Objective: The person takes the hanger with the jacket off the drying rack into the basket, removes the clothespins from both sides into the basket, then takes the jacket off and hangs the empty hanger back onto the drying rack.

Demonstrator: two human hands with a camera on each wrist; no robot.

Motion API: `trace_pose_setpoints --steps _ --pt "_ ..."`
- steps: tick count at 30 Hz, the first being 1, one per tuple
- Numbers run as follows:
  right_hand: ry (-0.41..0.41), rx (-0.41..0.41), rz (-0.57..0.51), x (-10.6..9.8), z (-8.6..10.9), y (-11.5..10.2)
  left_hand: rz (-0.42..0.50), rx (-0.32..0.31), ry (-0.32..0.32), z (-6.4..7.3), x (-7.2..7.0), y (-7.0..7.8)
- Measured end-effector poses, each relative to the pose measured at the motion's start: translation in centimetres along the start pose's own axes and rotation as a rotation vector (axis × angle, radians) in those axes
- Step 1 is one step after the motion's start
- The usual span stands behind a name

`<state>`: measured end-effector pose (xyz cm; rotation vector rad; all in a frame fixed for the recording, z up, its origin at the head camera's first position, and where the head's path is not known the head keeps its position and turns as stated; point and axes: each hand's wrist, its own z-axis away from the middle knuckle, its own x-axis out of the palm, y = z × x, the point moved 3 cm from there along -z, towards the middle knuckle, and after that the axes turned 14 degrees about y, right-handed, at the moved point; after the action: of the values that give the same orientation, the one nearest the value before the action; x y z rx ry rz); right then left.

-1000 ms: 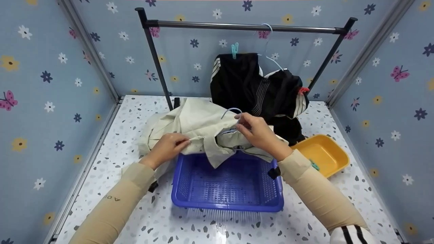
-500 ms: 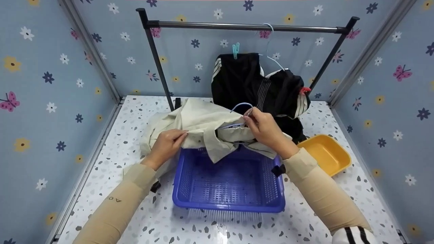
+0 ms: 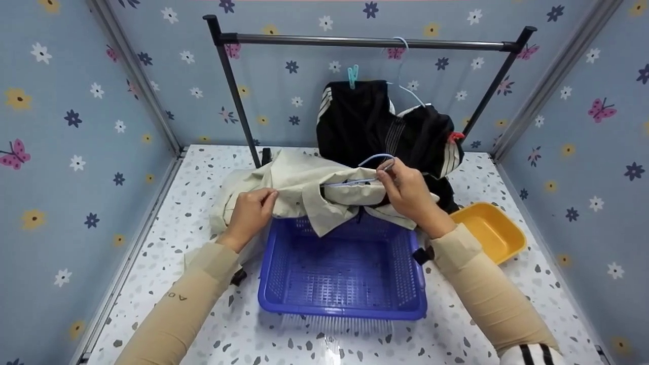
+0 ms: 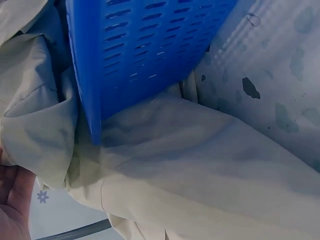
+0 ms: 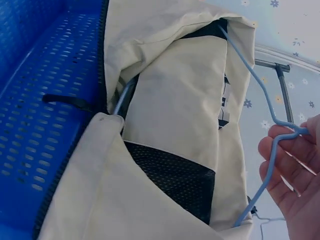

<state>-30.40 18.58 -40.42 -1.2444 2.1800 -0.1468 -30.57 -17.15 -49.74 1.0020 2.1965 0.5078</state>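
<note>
A cream jacket (image 3: 299, 172) lies bunched across the far side of a blue basket (image 3: 342, 312), its collar towards me. Inside its neck is a light blue hanger (image 3: 372, 158), whose hook stands up above the cloth. My right hand (image 3: 409, 195) holds the hanger at the base of the hook; the right wrist view shows both hanger arms (image 5: 271, 162) running into the jacket, past dark mesh lining (image 5: 175, 175). With thumb and fingers my left hand (image 3: 251, 213) pinches the jacket's left part near the collar. Cloth hides the hanger's ends.
Behind stands a dark clothes rail (image 3: 314, 39) with a black garment (image 3: 360, 121) on another hanger, a teal clothes peg (image 3: 353, 76) and a red clip (image 3: 455, 137) on it. A yellow tub (image 3: 492, 233) sits right of the basket. Patterned walls enclose three sides.
My right hand has moved right with the hanger, drawing its hook the same way. My left hand has risen slightly with the cloth, and the jacket's collar has lifted a little from the basket.
</note>
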Motion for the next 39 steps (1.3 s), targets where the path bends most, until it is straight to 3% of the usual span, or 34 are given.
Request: trace_pose_setpoints --steps 4,8,12,17,22,29,30,36,37,39 --pt "-0.051 0.016 -0.016 0.4 0.3 0.1 -0.031 -0.054 -0.036 -0.1 0.2 -0.1" --pt "-0.052 0.044 -0.051 0.7 0.3 0.5 -0.039 -0.052 -0.039 -0.5 0.2 0.9" --pt "-0.054 0.046 -0.063 1.0 0.2 0.7 -0.048 -0.002 -0.025 -1.0 0.6 3.0" --pt "-0.083 0.059 -0.043 1.3 -0.1 0.2 -0.065 0.104 -0.045 -1.5 1.9 6.2" --pt "-0.081 0.069 -0.01 1.7 -0.4 -0.5 -0.162 0.148 -0.091 -1.6 3.1 8.2" --pt "-0.113 0.08 0.024 2.5 -0.5 -0.9 -0.225 0.087 -0.13 -1.5 3.8 8.9" --pt "-0.113 0.08 0.03 2.5 -0.5 -0.9 -0.225 0.079 -0.126 -1.3 4.3 7.8" --pt "-0.114 0.048 0.027 2.2 -0.6 -0.6 -0.255 0.0 -0.202 -1.7 3.9 7.4" --pt "-0.115 0.041 0.022 2.0 -0.7 -0.6 -0.264 -0.017 -0.221 -2.1 3.3 8.4" --pt "-0.115 0.028 0.021 1.7 -0.8 -0.5 -0.276 -0.039 -0.225 -2.4 3.1 8.2"
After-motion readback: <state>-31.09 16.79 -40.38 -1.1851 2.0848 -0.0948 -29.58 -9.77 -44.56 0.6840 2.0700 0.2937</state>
